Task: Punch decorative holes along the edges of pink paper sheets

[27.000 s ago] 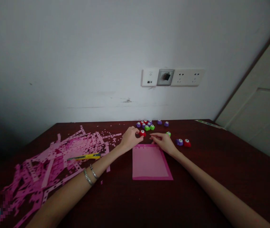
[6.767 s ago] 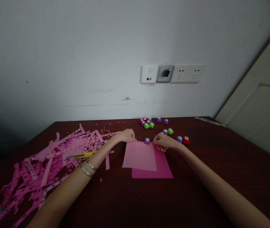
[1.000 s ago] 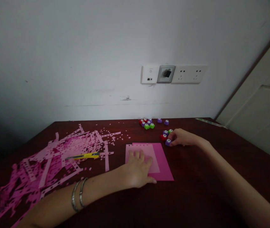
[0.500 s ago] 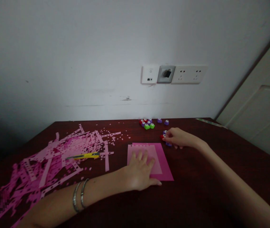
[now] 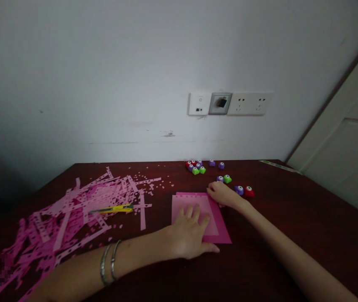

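My left hand (image 5: 189, 235) lies flat with its fingers spread on a light pink sheet (image 5: 182, 203), which rests on a darker pink sheet (image 5: 222, 231). My right hand (image 5: 223, 195) sits at the sheets' far right corner with curled fingers; whatever is in them is hidden. Just beyond it stand small paper punches: a purple one (image 5: 219, 178), a green one (image 5: 227, 179), another purple one (image 5: 238, 190) and a red one (image 5: 248, 191).
A cluster of several more punches (image 5: 195, 167) stands near the wall. A heap of punched pink strips (image 5: 62, 218) covers the dark table (image 5: 292, 218) on the left, with a yellow utility knife (image 5: 112, 208) on it. Wall sockets (image 5: 231, 104) and a door (image 5: 348, 159) lie behind.
My right hand drew back from the loose punches to the sheets' far right corner; a red and a purple punch beside it are no longer visible. My left hand stayed flat on the paper.
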`<state>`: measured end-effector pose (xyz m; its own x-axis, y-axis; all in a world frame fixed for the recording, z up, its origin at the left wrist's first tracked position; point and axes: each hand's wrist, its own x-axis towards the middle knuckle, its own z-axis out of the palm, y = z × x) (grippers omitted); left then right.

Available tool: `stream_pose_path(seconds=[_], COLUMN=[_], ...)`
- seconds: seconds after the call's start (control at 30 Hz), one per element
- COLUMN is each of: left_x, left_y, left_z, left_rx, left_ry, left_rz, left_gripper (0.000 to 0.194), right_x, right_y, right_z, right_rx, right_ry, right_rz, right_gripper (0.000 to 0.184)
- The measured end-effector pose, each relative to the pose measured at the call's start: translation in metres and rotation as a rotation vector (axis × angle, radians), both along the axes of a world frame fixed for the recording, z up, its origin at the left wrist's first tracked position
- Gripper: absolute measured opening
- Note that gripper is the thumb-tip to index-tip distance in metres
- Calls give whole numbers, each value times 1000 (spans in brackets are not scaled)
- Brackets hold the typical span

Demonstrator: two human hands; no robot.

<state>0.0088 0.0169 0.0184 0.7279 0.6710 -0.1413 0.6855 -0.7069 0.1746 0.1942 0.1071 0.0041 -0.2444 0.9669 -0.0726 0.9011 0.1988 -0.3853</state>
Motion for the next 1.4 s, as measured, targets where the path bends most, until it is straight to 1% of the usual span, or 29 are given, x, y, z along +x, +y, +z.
stream_pose_path(seconds=[0.13,0.2,0.27,0.3,0.33,0.4,0.5,0.53,0.57,0.63,0.67,0.73,0.83,0.97,1.1,1.23,1.4], left_x=[2,2,-1,-3,-5,-12,-20,-22,-22,-20,-18,-13,-5,3,7,7,7], left_y=[-2,2,14,24,38,72,135,155,175,207,219,236,246,249,255,263,269], left_z=[0,3,10,14,18,25,30,29,27,21,17,8,-3,-14,-20,-25,-30], left_rx=[9,43,102,137,178,233,227,186,143,85,74,48,4,-32,-44,-45,-24], left_ry=[-16,-51,-99,-125,-160,-264,-417,-444,-459,-502,-502,-502,-502,-515,-525,-520,-518], left_rz=[-11,-34,-25,5,40,83,132,162,220,311,322,324,315,308,304,300,295], left_gripper=[83,82,78,76,72,60,40,35,30,26,25,22,19,23,27,25,23], right_x=[4,5,6,6,7,7,6,6,5,5,5,5,5,5,5,6,6], right_y=[4,6,7,7,8,7,5,5,4,2,2,2,2,1,0,0,1], right_z=[-7,-10,-11,-12,-12,-10,-5,-3,0,4,6,7,7,6,8,9,9], right_rx=[-127,-152,-152,-149,-146,-141,-140,-142,-145,-152,-155,-159,-159,-150,-156,-171,-170], right_ry=[86,118,136,142,146,153,171,174,175,171,170,177,185,180,173,183,204], right_rz=[-13,-21,-19,-14,-10,-4,7,10,14,13,11,7,6,23,14,-12,-6], right_gripper=[29,28,27,26,26,24,23,23,24,25,25,24,24,25,25,25,25])
